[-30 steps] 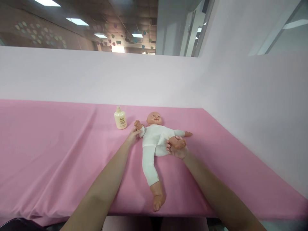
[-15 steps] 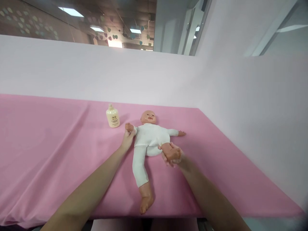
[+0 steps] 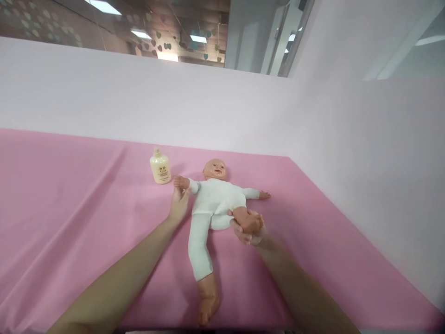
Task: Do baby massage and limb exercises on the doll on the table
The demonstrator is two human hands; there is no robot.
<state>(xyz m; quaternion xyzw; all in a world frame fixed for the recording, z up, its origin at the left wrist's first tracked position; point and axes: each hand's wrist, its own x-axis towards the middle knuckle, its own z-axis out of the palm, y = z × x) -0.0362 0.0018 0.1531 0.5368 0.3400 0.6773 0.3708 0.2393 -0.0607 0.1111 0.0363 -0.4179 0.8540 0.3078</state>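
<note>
A baby doll [image 3: 217, 197] in a white body suit lies on its back on the pink sheet [image 3: 86, 208], head toward the wall. My left hand [image 3: 180, 204] is closed around the doll's arm at the left of the picture, near its wrist. Wrapped round the lower leg at the right is my right hand [image 3: 248, 232], with the bent leg raised and the bare foot [image 3: 253, 223] over my palm. The doll's other leg [image 3: 201, 250] stretches toward the front edge, and its other arm [image 3: 255, 193] lies out to the right.
A cream pump bottle [image 3: 160, 168] with a dark printed label stands just left of the doll's hand. White walls [image 3: 139, 102] rise behind and at the right of the padded table. A window [image 3: 194, 32] above the back wall shows ceiling lights and heart-shaped decorations.
My left hand has drawn the doll's arm outward to the left, nearer the bottle. The raised leg stays in my right hand, almost unmoved. The camera view has shifted slightly.
</note>
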